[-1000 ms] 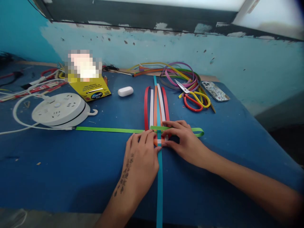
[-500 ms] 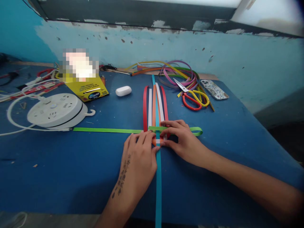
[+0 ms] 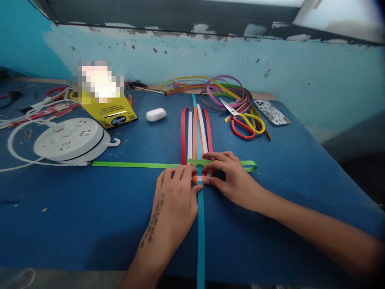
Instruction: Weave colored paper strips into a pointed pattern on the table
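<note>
A long blue strip (image 3: 201, 233) runs lengthwise over the table, through a small woven patch (image 3: 200, 178) of orange, white and red strips. Beyond the patch, a red strip (image 3: 183, 136), a white strip (image 3: 190, 136) and an orange strip (image 3: 195, 132) extend away, with another white and red pair to their right. Crossing them is a green strip (image 3: 135, 165), its right end folded back in a loop. My left hand (image 3: 177, 196) presses the patch's left side, fingers curled and thumb at the blue strip. Pinched around its right edge, my right hand (image 3: 230, 172) also touches the green strip.
At the back right lie scissors (image 3: 248, 124), coiled coloured strips (image 3: 228, 90) and a phone (image 3: 271, 112). A white earbud case (image 3: 156, 114) sits near a yellow box (image 3: 114, 112). On the left stands a round white power strip (image 3: 70, 138) with cables.
</note>
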{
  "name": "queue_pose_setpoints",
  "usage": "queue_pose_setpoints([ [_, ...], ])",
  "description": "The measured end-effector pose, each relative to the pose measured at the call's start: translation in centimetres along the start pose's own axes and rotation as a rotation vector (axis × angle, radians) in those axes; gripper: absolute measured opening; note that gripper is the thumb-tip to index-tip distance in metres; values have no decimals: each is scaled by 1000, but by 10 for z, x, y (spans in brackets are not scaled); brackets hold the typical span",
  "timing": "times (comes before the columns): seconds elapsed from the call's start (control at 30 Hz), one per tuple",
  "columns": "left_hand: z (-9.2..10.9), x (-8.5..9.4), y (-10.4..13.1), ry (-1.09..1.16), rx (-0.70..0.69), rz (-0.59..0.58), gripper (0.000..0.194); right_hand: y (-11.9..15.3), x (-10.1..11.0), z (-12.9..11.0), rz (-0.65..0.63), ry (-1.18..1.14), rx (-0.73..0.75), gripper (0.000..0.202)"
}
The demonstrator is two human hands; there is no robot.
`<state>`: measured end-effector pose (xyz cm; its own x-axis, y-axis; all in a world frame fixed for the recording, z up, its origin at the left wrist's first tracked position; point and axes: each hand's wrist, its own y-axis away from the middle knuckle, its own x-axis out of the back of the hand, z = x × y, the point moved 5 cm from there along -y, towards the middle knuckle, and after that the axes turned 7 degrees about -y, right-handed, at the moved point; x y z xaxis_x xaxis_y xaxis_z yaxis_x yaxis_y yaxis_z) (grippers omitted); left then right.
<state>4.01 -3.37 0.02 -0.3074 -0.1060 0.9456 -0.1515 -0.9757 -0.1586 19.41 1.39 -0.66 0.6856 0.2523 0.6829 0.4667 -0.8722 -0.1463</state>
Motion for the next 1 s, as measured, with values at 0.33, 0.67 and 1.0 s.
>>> queue_pose_setpoints([
  [0.33,1,5,-7,-150,-84,-89,26,0,-1,1,-2,-7,-11,5],
  [0.67,3,8,-12,-186,-79,-101,22,1,-2,4,11,4,42,8],
  [1.0,1,2,-7,-91,-40,-3,16,1,-4,4,38,14,46,9],
])
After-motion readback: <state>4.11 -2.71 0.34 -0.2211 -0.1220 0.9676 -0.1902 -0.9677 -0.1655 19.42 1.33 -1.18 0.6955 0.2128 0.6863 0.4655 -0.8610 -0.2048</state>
